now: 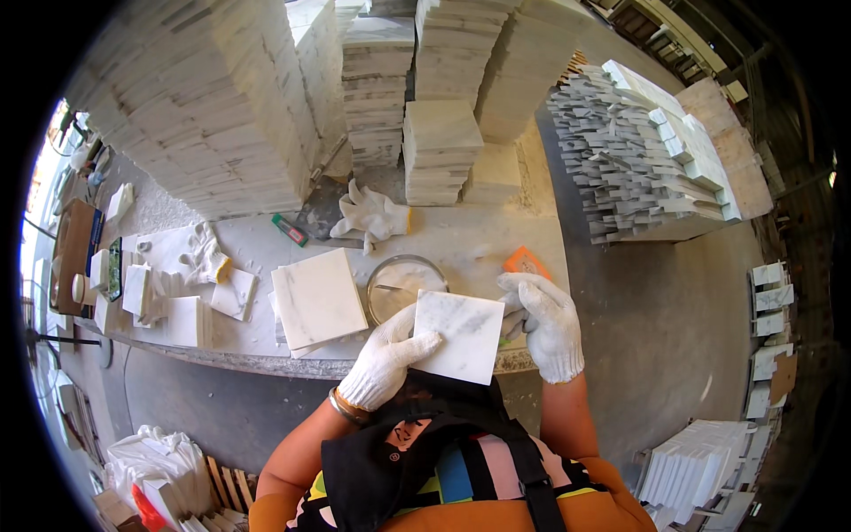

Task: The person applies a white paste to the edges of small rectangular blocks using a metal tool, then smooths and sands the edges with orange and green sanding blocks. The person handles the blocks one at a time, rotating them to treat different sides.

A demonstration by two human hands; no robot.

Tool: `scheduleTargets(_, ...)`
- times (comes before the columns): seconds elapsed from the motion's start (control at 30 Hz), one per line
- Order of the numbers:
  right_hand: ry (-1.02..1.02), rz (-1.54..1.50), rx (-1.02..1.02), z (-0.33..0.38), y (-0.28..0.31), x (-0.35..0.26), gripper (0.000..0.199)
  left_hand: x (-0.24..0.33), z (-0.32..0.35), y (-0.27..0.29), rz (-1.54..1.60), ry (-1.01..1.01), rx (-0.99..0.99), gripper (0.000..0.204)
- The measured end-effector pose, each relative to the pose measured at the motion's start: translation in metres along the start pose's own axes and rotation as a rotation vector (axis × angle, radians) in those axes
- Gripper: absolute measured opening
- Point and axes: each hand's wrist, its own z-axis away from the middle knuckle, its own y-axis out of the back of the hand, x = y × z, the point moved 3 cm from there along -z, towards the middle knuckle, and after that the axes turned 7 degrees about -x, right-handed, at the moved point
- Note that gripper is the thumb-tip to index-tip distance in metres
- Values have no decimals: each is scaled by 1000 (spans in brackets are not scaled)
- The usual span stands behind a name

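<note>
A square white marble tile (461, 335) with grey veining is gripped along its left edge by my left hand (383, 362), in a white knitted glove, thumb on the face. My right hand (551, 332), gloved likewise, is at the tile's right edge with curled fingers. Something small and greenish shows below those fingers; its kind is unclear. Behind the tile sits a round dish with a metal rim (370, 297), partly covered. An orange flat piece (526, 262) lies just beyond my right hand. Larger marble tiles (319, 300) are stacked left of the dish.
Tall tile stacks (204, 115) line the bench's far side. Loose gloves (374, 217) and a green-and-red cutter (290, 230) lie before them. Small tile blocks (186, 321) stand at left. Right, across the floor, is a pallet of stacked strips (629, 160); more tiles (696, 465) stand lower right.
</note>
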Motion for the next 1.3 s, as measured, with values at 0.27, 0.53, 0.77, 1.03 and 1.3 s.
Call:
scheduleTargets(0.27, -4, 46, 23, 0, -2, -5, 42, -2, -3, -1, 21, 10, 14, 69)
scheduleTargets(0.53, -67, 87, -105, -1, -29, 20, 35, -11, 27, 16, 53, 67, 119, 57)
scheduleTargets(0.77, -168, 172, -250, -14, -32, 42, 37, -30, 49, 14, 101, -2, 235, 47)
scheduleTargets(1.03, 99, 825, -430, -47, -36, 70, 38, -87, 88, 2, 213, -203, 540, 46)
scheduleTargets(1.3, 156, 1275, -665, -13, -10, 78, 42, -179, 102, -94, 214, -299, 656, 44)
